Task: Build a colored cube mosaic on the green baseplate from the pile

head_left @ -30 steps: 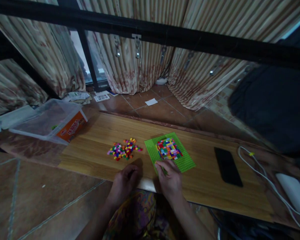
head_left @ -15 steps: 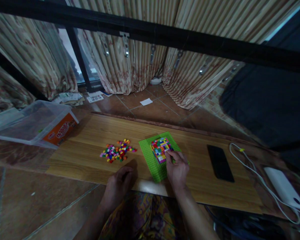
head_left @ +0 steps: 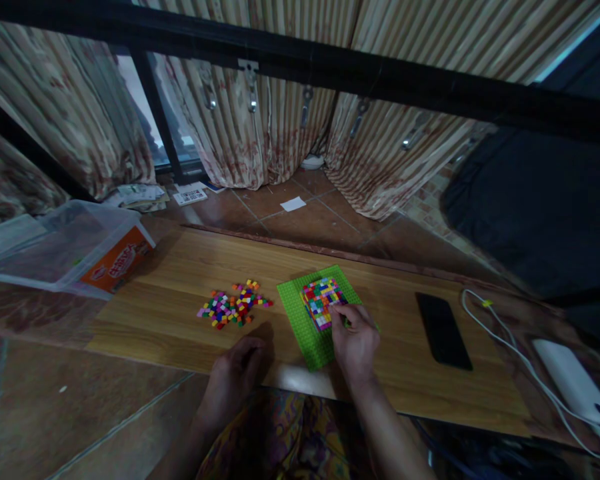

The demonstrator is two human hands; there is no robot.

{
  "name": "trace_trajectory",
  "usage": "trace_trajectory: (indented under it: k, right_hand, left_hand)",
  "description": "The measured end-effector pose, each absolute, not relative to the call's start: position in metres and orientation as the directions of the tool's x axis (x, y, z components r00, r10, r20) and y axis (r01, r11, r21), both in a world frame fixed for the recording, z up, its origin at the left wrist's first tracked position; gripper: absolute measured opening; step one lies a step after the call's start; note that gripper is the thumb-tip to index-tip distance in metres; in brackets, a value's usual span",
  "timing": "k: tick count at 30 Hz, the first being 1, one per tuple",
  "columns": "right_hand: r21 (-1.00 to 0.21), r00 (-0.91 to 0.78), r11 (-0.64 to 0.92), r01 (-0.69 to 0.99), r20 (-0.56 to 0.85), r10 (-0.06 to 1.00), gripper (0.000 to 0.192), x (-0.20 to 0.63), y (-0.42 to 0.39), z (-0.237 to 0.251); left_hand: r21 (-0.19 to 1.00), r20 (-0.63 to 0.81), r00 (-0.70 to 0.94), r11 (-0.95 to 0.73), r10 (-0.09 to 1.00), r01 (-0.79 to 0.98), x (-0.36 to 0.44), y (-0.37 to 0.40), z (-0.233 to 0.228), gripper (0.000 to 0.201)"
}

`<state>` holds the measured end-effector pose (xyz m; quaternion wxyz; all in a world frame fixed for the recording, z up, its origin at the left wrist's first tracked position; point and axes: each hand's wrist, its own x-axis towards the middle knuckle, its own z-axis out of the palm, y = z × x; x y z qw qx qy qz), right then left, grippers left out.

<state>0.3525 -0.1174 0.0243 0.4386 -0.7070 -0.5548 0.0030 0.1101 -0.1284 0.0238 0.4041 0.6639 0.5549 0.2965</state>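
Observation:
A green studded baseplate lies at an angle on the wooden board. On it stands a low, layered block of many-coloured small toy bricks. My right hand is closed in a pinch, its fingertips at the near right part of this block. Whatever is between those fingertips is too small and covered to make out. Loose coloured bricks are spread to the left of the baseplate. My left hand rests curled at the board's near edge, below the loose bricks, and no brick shows in it.
A clear plastic box with an orange label stands at the left end of the wooden board. To the right lie a black phone, a white cable and a white power bank. Beyond hang striped curtains.
The view has shifted very slightly. My right hand stays pinched at the brick block, and my left hand keeps its curled pose at the board's edge.

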Motion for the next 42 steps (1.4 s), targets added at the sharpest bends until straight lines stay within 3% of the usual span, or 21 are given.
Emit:
trace_trajectory:
  k: [8, 15, 21, 37, 42]
  right_hand:
    - [-0.623, 0.401, -0.009, 0.782, 0.493, 0.772, 0.018, 0.353, -0.120, 0.022]
    - [-0.484, 0.281, 0.024, 0.875, 0.547, 0.788, 0.022, 0.359, -0.121, 0.017]
    - [-0.435, 0.232, 0.051, 0.899, 0.573, 0.786, 0.023, 0.361, -0.125, 0.015]
    - [-0.475, 0.185, 0.108, 0.873, 0.528, 0.829, 0.027, 0.360, -0.127, 0.022]
    - [-0.498, 0.221, 0.138, 0.856, 0.594, 0.773, 0.024, 0.356, -0.136, 0.029]
  left_hand:
    - [0.856, -0.066, 0.220, -0.058, 0.973, 0.514, 0.109, -0.129, 0.018, 0.026]
    - [0.866, -0.086, 0.231, -0.042, 0.969, 0.498, 0.111, -0.129, 0.023, 0.024]
    - [0.871, -0.090, 0.221, -0.031, 0.971, 0.490, 0.112, -0.130, 0.026, 0.022]
    - [0.871, -0.052, 0.219, -0.064, 0.974, 0.488, 0.113, -0.130, 0.026, 0.023]
    - [0.878, -0.069, 0.219, -0.045, 0.973, 0.476, 0.111, -0.130, 0.025, 0.023]
